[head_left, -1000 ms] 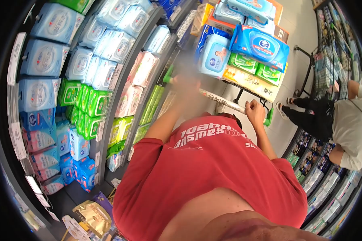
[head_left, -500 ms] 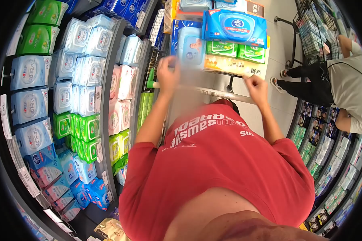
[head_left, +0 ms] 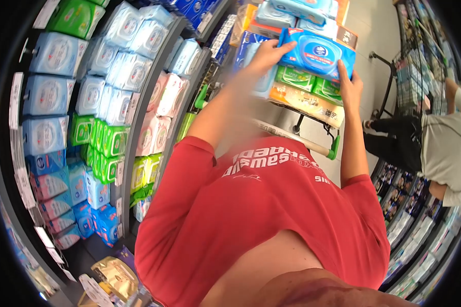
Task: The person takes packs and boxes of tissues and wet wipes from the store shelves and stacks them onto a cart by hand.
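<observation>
A blue wipes pack (head_left: pixel 317 51) lies tilted on the goods stacked in a shopping cart. My left hand (head_left: pixel 266 55) grips its left end, thumb over the edge. At the right end, my right hand (head_left: pixel 350 86) holds the near corner with its fingers. Below the pack are green packs (head_left: pixel 295 78) and a yellow-orange package (head_left: pixel 305 105). A light blue pack (head_left: pixel 264 79) lies partly behind my left wrist. More light blue packs (head_left: pixel 274 15) are stacked beyond. The pack hides what is directly under it.
The cart handle (head_left: pixel 312 145) crosses in front of my red shirt. Shelves of wipes (head_left: pixel 48 94) rise on the left. On the right are a wire basket rack (head_left: pixel 415 56), a person in a pale shirt (head_left: pixel 440 148) and more shelves (head_left: pixel 399 227).
Both hands have moved from near the cart handle up to the blue pack and taken hold of it. The pack is tilted more, and the view has shifted.
</observation>
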Demonstrator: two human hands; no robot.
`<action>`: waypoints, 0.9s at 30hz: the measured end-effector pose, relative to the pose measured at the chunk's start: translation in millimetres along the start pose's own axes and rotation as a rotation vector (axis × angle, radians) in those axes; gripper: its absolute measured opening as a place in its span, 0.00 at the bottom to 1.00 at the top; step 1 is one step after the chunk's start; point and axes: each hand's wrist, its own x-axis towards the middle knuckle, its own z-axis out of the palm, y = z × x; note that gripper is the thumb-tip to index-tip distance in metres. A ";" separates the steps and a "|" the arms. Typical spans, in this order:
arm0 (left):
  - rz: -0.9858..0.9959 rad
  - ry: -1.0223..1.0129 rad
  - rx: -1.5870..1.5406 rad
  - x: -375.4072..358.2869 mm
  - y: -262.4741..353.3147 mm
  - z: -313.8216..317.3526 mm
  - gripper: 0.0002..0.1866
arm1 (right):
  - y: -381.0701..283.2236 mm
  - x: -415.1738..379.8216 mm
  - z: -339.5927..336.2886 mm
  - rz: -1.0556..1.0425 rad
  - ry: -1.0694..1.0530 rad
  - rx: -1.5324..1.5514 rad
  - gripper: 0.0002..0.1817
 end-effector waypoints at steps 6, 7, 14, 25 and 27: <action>0.044 0.104 -0.061 6.4 -15.0 10.7 0.26 | 12.5 3.5 1.3 -0.123 0.092 0.079 0.29; 0.081 0.108 -0.006 2.9 -13.8 8.7 0.26 | 5.2 -4.3 0.8 -0.092 0.108 0.014 0.25; 0.198 0.200 -0.140 -94.0 35.0 -27.2 0.28 | -51.8 -68.3 27.5 -0.274 0.182 0.224 0.17; -0.014 0.689 -0.110 -323.7 13.0 -159.0 0.50 | -97.2 -174.9 165.6 -0.109 -0.763 0.295 0.32; 0.014 0.808 -0.032 -372.5 9.1 -185.4 0.51 | -101.1 -203.8 195.5 -0.253 -0.970 0.322 0.31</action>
